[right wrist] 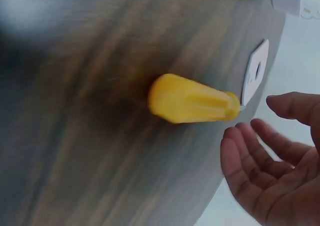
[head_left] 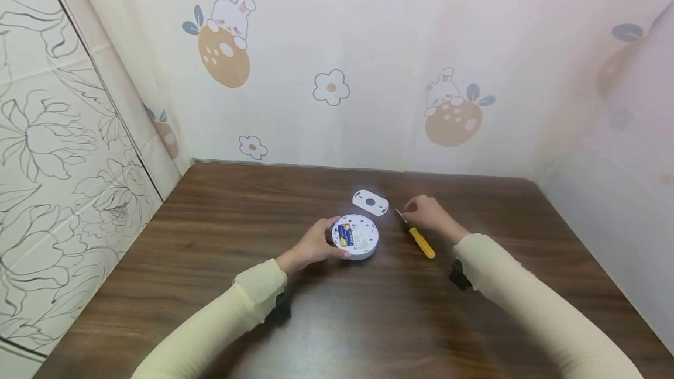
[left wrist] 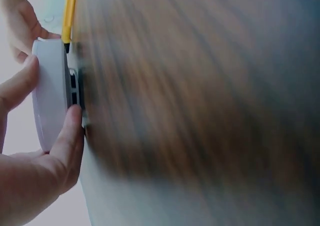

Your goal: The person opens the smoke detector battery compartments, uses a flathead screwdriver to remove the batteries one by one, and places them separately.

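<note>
Round white device and screwdriver on the table.
I see my left hand gripping the device; my right hand, fingers relaxed, hovers beside the yellow screwdriver.

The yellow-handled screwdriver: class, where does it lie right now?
In the head view the screwdriver lies on the brown table, right of the round white device, just beside the right hand.

Table: dark brown wood-grain table.
Back wall: pale cloth printed with rabbits and flowers.
Left wall: white panel with line-drawn flowers.
Light: soft, even.
</note>
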